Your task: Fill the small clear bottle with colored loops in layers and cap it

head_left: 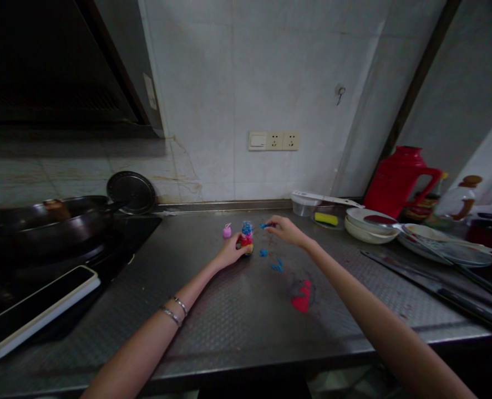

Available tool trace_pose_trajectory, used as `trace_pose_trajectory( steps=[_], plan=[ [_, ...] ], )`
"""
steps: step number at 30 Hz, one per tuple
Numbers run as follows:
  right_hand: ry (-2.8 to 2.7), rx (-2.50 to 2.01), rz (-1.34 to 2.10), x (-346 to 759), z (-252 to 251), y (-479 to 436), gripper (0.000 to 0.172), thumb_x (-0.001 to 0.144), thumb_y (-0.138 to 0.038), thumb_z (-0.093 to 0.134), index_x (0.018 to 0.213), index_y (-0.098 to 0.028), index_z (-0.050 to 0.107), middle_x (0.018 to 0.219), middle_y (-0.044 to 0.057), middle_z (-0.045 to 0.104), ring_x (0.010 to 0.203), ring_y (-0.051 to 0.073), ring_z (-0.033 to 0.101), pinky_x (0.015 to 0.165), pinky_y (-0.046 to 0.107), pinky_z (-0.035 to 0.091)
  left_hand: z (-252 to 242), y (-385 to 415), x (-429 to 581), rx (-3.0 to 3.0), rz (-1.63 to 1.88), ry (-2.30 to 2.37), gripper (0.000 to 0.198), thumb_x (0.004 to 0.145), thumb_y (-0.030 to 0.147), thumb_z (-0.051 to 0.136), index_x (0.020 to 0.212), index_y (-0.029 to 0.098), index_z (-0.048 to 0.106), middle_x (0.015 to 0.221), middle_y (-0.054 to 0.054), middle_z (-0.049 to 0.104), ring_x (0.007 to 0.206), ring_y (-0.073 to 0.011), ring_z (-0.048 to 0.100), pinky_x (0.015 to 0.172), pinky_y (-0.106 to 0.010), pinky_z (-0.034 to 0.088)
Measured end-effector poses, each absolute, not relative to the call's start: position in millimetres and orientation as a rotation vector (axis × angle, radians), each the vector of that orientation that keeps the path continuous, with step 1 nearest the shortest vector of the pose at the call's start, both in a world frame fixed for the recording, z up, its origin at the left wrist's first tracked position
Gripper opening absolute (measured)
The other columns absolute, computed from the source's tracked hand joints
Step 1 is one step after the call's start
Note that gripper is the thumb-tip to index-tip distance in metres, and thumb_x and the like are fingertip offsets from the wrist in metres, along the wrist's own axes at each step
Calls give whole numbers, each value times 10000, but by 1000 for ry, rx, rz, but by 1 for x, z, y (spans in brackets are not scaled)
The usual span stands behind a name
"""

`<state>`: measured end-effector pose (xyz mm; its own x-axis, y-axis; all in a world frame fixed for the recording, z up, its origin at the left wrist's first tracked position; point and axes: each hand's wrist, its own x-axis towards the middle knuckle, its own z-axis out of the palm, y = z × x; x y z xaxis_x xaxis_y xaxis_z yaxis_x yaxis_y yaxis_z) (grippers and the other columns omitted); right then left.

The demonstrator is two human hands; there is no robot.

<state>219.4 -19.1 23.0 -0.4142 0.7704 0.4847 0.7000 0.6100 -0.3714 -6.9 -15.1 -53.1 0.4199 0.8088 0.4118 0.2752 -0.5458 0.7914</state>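
My left hand [229,250] is wrapped round the lower part of a small clear jar [247,235] standing on the steel counter. Layers of red, pink and blue pieces fill the jar. Just behind my left hand sits a pink round lid [227,230] with a small loop. To the right of the jar, my right hand [285,229] pinches a small blue piece [264,226] at its fingertips. Loose blue pieces [277,265] lie on the counter nearer to me, and a red piece [302,297] lies in front of them.
A wok [62,219] sits on the stove at left, near a white-edged slab-like object [41,310]. On the right are stacked bowls [370,235], plates [441,249], a red thermos jug [397,180], a yellow sponge [326,219] and a long dark-handled knife-like tool [449,293].
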Motion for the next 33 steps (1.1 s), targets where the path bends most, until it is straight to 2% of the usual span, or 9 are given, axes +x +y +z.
trace_pose_trajectory(
  steps=[8, 13, 20, 26, 33],
  plan=[
    [-2445, -1077, 127, 179, 80, -6, 216, 763, -273, 569, 866, -109, 666, 785, 62, 637, 690, 128, 532, 638, 226, 394, -54, -15, -6, 1999, 1086, 939, 345, 711, 333, 619, 985, 149, 517, 917, -50, 585, 812, -160, 554, 762, -311, 449],
    [-2742, -1215, 94, 158, 100, -5, 191, 736, -247, 597, 849, -126, 693, 745, 43, 666, 631, 118, 536, 565, 202, 361, -53, -15, -7, 2014, 1092, 944, 325, 705, 315, 622, 963, 146, 517, 915, -49, 589, 809, -159, 561, 772, -311, 451],
    [-2946, -1447, -15, 137, 120, -2, 279, 679, -238, 650, 927, -118, 691, 851, 83, 688, 699, 156, 592, 560, 208, 387, -53, -15, -7, 2036, 1097, 884, 357, 725, 336, 609, 1008, 146, 504, 943, -59, 592, 828, -162, 573, 777, -310, 457],
    [-2870, -1678, 257, 130, 121, 6, 346, 618, -298, 706, 894, -91, 679, 730, 78, 677, 574, 115, 573, 498, 186, 416, -53, -16, -7, 2022, 1102, 894, 366, 715, 322, 619, 1018, 148, 513, 940, -57, 599, 822, -162, 574, 781, -315, 455],
    [-2691, -1632, 406, 129, 125, 1, 311, 538, -241, 752, 811, -109, 684, 695, 59, 675, 524, 106, 574, 476, 188, 452, -49, -19, -6, 1974, 1104, 939, 357, 684, 314, 652, 973, 141, 533, 904, -54, 605, 816, -166, 575, 790, -320, 450]
  ],
)
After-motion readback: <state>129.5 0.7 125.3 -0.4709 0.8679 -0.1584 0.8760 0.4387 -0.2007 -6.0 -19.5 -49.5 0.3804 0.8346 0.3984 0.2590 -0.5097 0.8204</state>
